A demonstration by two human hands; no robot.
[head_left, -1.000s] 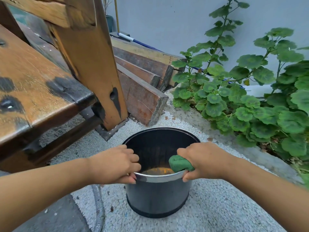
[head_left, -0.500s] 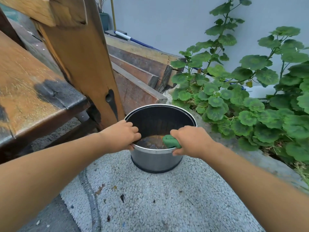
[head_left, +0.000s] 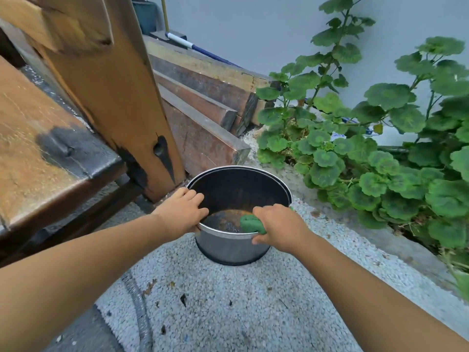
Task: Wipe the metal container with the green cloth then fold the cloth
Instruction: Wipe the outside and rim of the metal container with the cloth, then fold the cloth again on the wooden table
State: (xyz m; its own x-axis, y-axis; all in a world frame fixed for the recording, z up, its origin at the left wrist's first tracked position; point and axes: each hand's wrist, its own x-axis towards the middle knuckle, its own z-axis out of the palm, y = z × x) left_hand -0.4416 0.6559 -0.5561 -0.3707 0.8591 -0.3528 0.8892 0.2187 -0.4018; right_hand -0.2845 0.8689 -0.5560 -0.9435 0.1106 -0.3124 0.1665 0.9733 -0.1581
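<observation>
Metal container (head_left: 232, 246) stands upright on the pebbled floor (head_left: 228, 301), straight ahead & below you, mouth up, long axis vertical. Both hands are on its near rim, so nothing to reach for. Your left hand (head_left: 181, 213) grips the near-left rim, fingers curled over the edge into the inside: that's your brace. Your right hand (head_left: 279, 228) clamps the bunched green cloth (head_left: 251, 223) onto the near-right rim, thumb on the outer wall, other fingers wrapped over the cloth; the cloth sits mostly inside the lip. The right hand is the working one, so imo the wipe runs along the rim or down the inner wall from there. A rusty-brown patch (head_left: 228, 215) on the bottom lies just beyond the cloth. Wiping looks mid-way at best; fold not yet due. Count: 1 container, 1 cloth, 2 hands, both busy.
</observation>
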